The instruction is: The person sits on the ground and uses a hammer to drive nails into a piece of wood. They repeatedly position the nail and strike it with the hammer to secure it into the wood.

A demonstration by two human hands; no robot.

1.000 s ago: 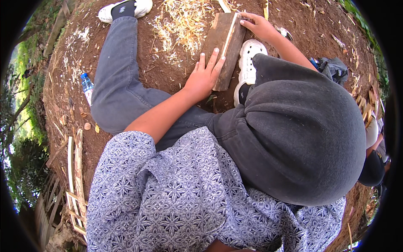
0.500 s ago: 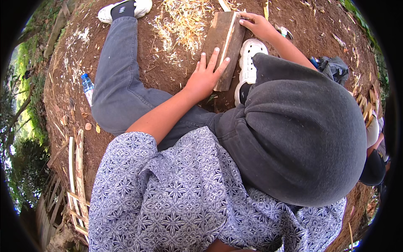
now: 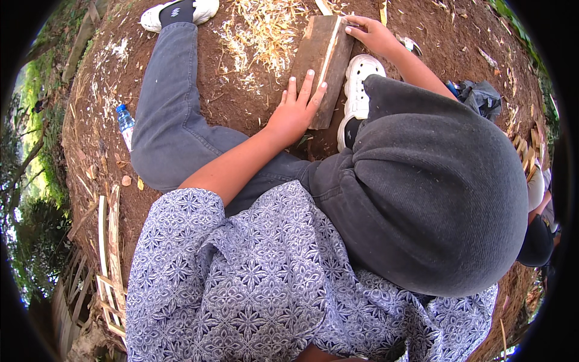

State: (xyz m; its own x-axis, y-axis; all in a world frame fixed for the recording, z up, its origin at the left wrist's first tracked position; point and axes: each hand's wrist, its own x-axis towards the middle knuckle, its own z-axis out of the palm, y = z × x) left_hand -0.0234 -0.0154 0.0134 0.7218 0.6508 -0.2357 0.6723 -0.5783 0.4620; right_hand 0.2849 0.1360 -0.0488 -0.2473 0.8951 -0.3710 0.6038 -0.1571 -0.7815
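Note:
A thick brown wooden block (image 3: pixel 319 66) lies slanted on the soil in front of me, and along its top runs a thin pale wooden strip (image 3: pixel 329 54). My left hand (image 3: pixel 292 117) rests on the block's near part, fingers spread, with the fingertips on the wood and by the strip. At the far right corner, my right hand (image 3: pixel 371 35) touches the block and the strip's far end; its fingers are stretched out and apart. Whether they pinch the strip is too small to make out.
Pale wood shavings (image 3: pixel 262 36) are heaped beyond the block. My white clog (image 3: pixel 357 87) stands close to its right side. A shiny curved object (image 3: pixel 411 46) lies past my right forearm. A blue-capped bottle (image 3: pixel 125 125), wooden slats (image 3: pixel 113 241) and a dark bag (image 3: pixel 479 99) lie around me.
The near end of the block has shifted very slightly to the right. Both hands remain on it in almost the same places.

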